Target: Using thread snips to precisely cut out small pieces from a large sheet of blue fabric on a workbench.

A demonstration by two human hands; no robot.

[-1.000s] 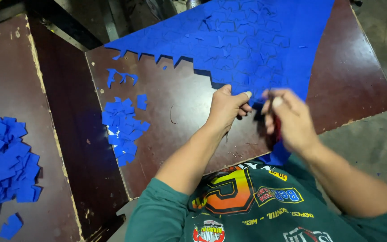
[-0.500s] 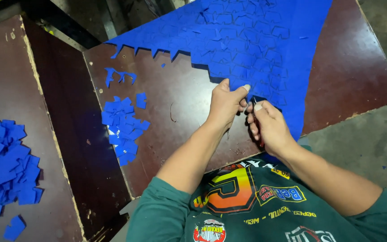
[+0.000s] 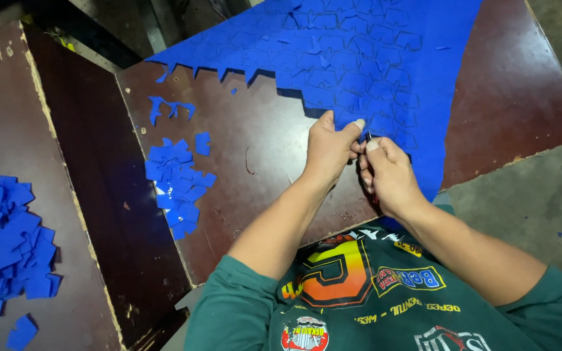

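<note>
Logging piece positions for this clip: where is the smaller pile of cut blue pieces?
In the head view, the smaller pile of blue pieces lies on the brown table, left of the left hand and below the big blue sheet's jagged edge.

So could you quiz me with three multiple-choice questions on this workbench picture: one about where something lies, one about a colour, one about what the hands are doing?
1. Where does the smaller pile of cut pieces lie?
A. On the dark board, left of the person's left arm
B. On top of the big sheet
C. On the floor at the right

2. What colour is the big sheet?
A. Red
B. Blue
C. Yellow

3. What is the left hand doing?
A. Resting flat on the bare board
B. Pinching the sheet's edge
C. Hanging off the table

Answers:
1 A: the pile sits on the brown board, left of the forearm.
2 B: the sheet and all the pieces are blue.
3 B: its fingers grip the sheet's cut edge, close beside the right hand.
</note>
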